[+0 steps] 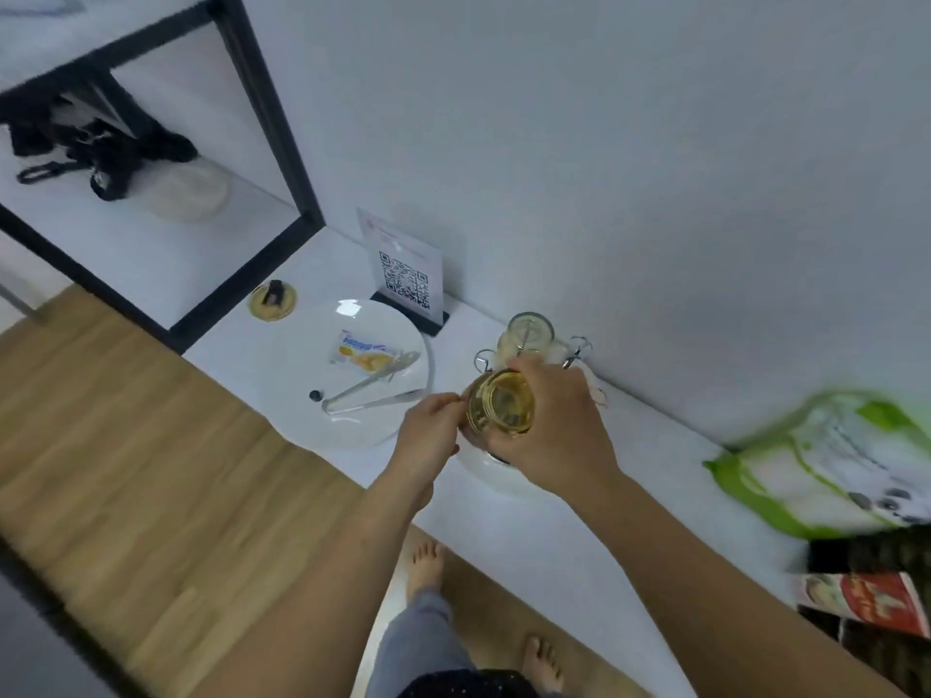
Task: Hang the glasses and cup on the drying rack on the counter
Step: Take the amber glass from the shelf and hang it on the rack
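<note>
We see right hand (554, 435) gripping amber glass tumbler (501, 403) upside down over chrome wire drying rack (579, 347) on white worktop (629, 445). Left hand (428, 428) at nine o'clock, fingers (446, 399) pinching rim. Clear glass (526, 332) hangs at twelve o'clock.

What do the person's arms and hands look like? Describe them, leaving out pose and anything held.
Both forearms are bare, with no sleeves in view. The left hand and right hand wear no gloves; no rings, watch or bracelets show, though blur limits detail on the fingers.

Bare forearms and bare feet (425, 564); grey trousers (418, 642), dark speckled top (468, 685).
</note>
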